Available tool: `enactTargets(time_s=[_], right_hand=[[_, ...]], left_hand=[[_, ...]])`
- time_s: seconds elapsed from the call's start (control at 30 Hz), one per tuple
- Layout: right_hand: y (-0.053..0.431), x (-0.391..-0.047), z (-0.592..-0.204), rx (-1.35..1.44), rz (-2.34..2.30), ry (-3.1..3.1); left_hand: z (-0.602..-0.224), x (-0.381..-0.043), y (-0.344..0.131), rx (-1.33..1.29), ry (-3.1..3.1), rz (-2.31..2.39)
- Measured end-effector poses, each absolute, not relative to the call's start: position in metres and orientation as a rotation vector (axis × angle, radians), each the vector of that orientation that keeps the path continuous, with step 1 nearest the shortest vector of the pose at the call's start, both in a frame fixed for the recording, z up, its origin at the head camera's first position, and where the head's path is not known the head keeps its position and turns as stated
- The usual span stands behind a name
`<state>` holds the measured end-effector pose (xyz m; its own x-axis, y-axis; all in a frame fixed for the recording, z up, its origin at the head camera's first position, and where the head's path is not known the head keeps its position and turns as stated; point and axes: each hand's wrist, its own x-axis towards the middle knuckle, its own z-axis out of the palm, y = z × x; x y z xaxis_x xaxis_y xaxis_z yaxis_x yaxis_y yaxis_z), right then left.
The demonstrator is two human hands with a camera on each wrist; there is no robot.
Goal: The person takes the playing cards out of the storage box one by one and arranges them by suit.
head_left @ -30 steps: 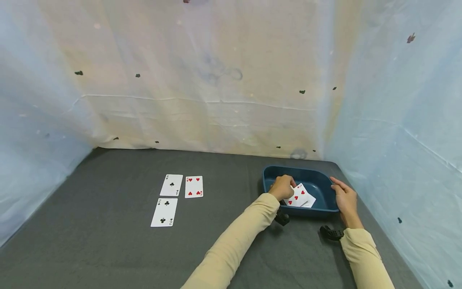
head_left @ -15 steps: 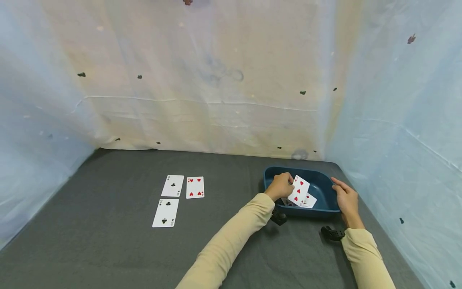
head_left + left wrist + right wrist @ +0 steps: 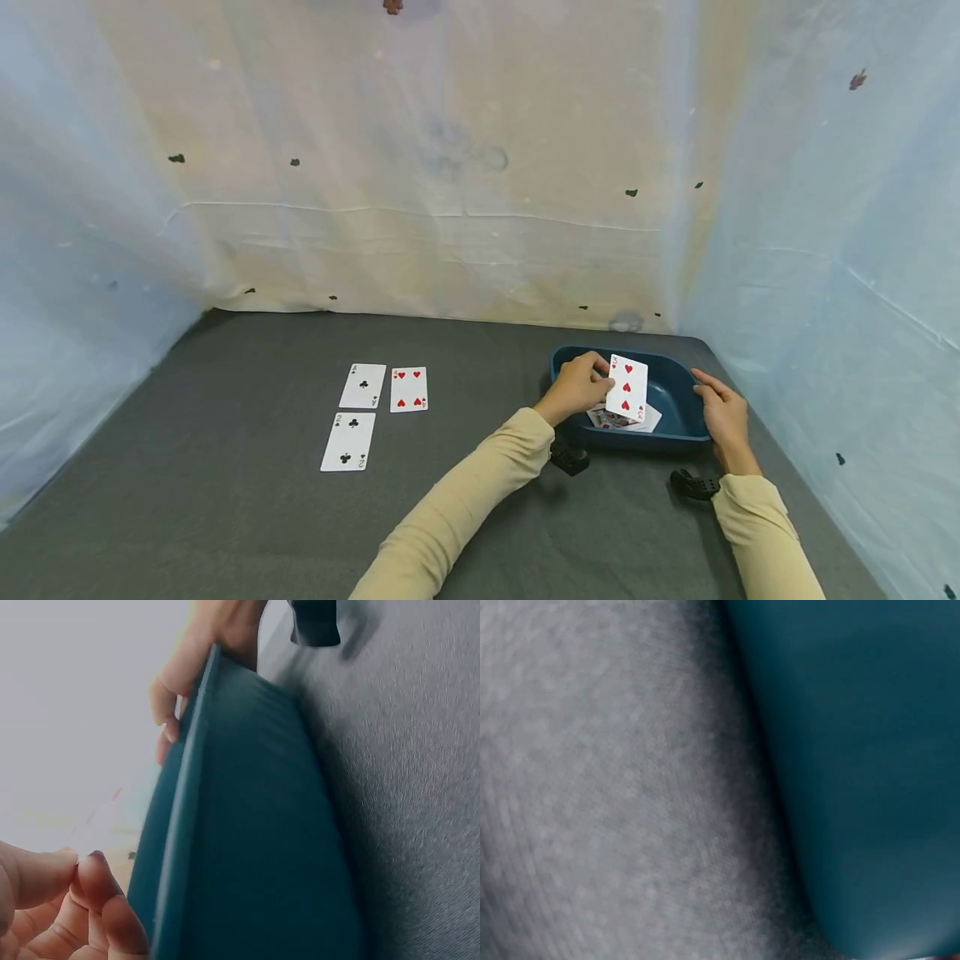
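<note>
My left hand pinches a three of hearts playing card by its left edge, holding it face up over the blue tub. Beneath that card, a face card and a white card lie in the tub, partly covered. At the tub's right end, my right hand grips the rim between thumb and fingers. The left wrist view shows the left thumb and fingertip pressed together beside the tub's wall; the card looks washed out there. Only the tub's outside and cloth fill the right wrist view.
On the grey cloth-covered table, to the left, lie an ace of clubs, a four of hearts and a two of clubs, all face up. A pale sheet hangs behind the table, bluish sheets at both sides.
My left hand has lifted the three of hearts from the cards in the tub and turned it more upright, drawing slightly left and exposing the face card. My right hand stays on the rim.
</note>
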<state>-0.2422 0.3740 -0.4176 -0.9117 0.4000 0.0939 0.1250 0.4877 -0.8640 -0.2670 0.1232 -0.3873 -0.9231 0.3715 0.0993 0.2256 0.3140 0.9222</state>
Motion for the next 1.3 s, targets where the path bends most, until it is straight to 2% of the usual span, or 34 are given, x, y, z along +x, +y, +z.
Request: enactTargets(time_s=[0.4,0.97,1.3], right_hand=[[0.369,-0.244,-0.417,-0.442,1.383,-2.460],[0.371,-0.243,-0.413,-0.466,1.408,-2.443],[0.373,-0.240,-0.415,-0.460,1.400,-2.457]], left_hand=[[-0.378,-0.255,0.087,0.563,2.152,1.921],[-0.371,-0.238,0.042,0.606,2.075,1.995],[-0.375,-0.227,-0.002,0.570,1.952,2.060]])
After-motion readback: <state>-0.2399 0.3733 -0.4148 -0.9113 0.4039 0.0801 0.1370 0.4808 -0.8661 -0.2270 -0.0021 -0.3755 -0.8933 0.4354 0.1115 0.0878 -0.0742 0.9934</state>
